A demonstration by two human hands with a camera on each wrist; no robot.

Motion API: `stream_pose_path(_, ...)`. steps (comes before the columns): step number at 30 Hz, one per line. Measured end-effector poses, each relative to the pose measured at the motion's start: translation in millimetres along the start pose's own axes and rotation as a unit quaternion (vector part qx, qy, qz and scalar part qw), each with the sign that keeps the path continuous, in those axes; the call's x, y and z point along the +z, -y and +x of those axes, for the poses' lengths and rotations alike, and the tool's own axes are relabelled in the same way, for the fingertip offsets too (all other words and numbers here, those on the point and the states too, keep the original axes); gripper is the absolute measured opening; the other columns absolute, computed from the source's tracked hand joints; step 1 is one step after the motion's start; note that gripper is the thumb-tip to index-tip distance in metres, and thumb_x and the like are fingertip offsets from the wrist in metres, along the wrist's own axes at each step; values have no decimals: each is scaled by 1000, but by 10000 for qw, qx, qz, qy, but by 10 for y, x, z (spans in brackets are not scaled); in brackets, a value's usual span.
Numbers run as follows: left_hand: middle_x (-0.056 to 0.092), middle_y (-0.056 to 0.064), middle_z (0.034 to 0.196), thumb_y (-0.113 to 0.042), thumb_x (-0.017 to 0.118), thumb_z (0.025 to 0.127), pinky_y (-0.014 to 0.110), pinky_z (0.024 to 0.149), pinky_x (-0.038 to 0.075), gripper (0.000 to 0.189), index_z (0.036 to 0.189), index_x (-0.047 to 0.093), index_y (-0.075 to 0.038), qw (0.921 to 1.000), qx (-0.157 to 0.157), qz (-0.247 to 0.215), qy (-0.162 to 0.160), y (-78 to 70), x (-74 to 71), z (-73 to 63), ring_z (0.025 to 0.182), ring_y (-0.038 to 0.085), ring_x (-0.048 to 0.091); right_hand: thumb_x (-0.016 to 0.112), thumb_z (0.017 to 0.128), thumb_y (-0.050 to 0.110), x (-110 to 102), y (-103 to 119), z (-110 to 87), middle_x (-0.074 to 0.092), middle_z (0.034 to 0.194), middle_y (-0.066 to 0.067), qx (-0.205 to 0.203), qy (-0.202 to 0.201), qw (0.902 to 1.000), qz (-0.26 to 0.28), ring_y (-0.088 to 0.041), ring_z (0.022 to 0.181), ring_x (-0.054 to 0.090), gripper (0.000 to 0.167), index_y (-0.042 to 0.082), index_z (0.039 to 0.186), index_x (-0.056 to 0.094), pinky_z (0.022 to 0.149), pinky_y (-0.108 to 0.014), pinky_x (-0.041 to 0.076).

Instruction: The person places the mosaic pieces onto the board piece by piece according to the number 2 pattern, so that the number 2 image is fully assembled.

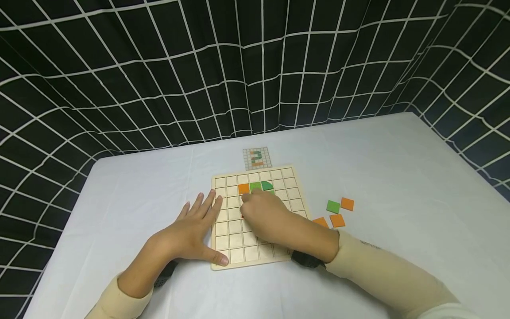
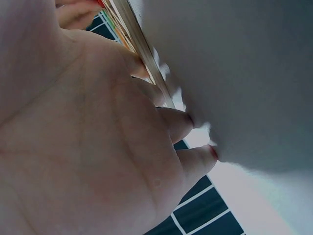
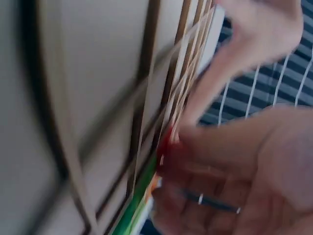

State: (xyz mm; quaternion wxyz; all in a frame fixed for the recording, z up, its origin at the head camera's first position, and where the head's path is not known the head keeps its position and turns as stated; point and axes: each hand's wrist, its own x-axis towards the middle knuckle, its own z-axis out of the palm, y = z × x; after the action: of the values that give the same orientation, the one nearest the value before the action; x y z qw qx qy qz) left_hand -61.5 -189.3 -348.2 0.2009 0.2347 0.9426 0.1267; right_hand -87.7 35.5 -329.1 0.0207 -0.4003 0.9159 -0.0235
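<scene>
A wooden grid board lies on the white table. My left hand rests on its left edge, fingers spread, thumb on the near left corner. The palm fills most of the left wrist view. Over the middle of the board, my right hand has its fingers curled and pointing down. In the right wrist view its thumb and fingertips pinch a red tile against the board; the tile's shape is mostly hidden. Beyond those fingers sit an orange tile, a light green tile and a dark green rounded tile.
Right of the board lie a loose green tile and orange tiles, one partly hidden by the right forearm. A small pattern card lies beyond the board's far edge. A black curtain with white grid lines hangs behind the table.
</scene>
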Motion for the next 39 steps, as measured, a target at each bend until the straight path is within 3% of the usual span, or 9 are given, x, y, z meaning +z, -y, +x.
stream_pose_path(3, -6, 16, 166, -85, 68, 61, 63, 117, 3, 143, 161, 6, -5, 10000, -14, 2, -7, -5, 1, 2, 150, 41, -5, 77, 79, 8, -16, 73, -157, 64, 82, -1, -361, 40, 9970, -676, -16, 66, 50, 3, 10, 80, 74, 60, -26, 47)
stream_pose_path(7, -5, 15, 167, -85, 69, 60, 62, 117, 3, 143, 161, 7, -5, 10000, -41, 13, -23, -10, 0, 6, 150, 41, -5, 71, 85, 12, -27, 53, -365, 60, 80, 2, -641, -13, 9972, -388, -17, 69, 50, 4, 10, 84, 68, 63, -28, 45)
stream_pose_path(10, -5, 16, 167, -85, 69, 60, 62, 117, 4, 143, 161, 7, -4, 10000, -23, 34, -37, -8, 0, 12, 150, 41, -5, 66, 94, 15, -37, -32, -501, 69, 104, -1, -713, 165, 9969, 277, -23, 97, 63, 8, 9, 100, 67, 85, -33, 52)
stream_pose_path(14, -5, 16, 167, -84, 70, 60, 63, 117, 4, 143, 161, 8, -4, 10000, -25, 40, -33, -2, 5, 13, 150, 42, -5, 65, 97, 17, -85, -177, -650, 65, 128, -3, -878, 689, 9878, 1086, -31, 135, 48, 22, 8, 117, 64, 107, -45, 43)
stream_pose_path(16, -5, 16, 166, -84, 70, 60, 63, 117, 3, 143, 161, 7, -4, 10000, -33, 16, -24, -1, 9, 11, 150, 42, -5, 64, 98, 16, -124, -254, -706, 67, 115, 4, -1021, 855, 9799, 1486, -24, 136, 48, 16, 11, 113, 64, 105, -42, 45)
stream_pose_path(19, -6, 16, 166, -84, 71, 60, 63, 117, 3, 143, 161, 7, -4, 10000, -31, -32, -4, -2, 12, 10, 150, 41, -6, 64, 97, 13, -195, -399, -791, 57, 86, 14, -1098, 846, 9712, 1938, -9, 106, 62, 5, 17, 97, 61, 86, -32, 53)
stream_pose_path(23, -6, 16, 166, -84, 71, 61, 63, 116, 3, 143, 161, 7, -4, 10000, -23, -13, 8, -7, 6, 11, 150, 42, -6, 69, 93, 9, -305, -655, -902, 50, 71, 15, -339, 594, 9809, 1819, -6, 67, 48, 13, 19, 86, 64, 63, -27, 46)
stream_pose_path(29, -6, 16, 166, -84, 70, 60, 64, 116, 4, 144, 161, 7, -3, 10000, -46, 19, -4, -7, 8, 4, 150, 42, -5, 79, 80, 6, -317, -1080, -995, 57, 81, 4, 1451, 1393, 9729, 1145, -18, 75, 52, 21, 11, 97, 67, 71, -39, 49)
stream_pose_path(39, -6, 16, 166, -84, 71, 61, 63, 117, 4, 143, 161, 7, -3, 10000, -26, 21, -6, -22, -1, 9, 150, 43, -4, 77, 76, -6, -200, -1289, -960, 57, 78, 0, 1572, 1164, 9714, 1349, -22, 76, 52, 28, 9, 96, 64, 71, -39, 48)
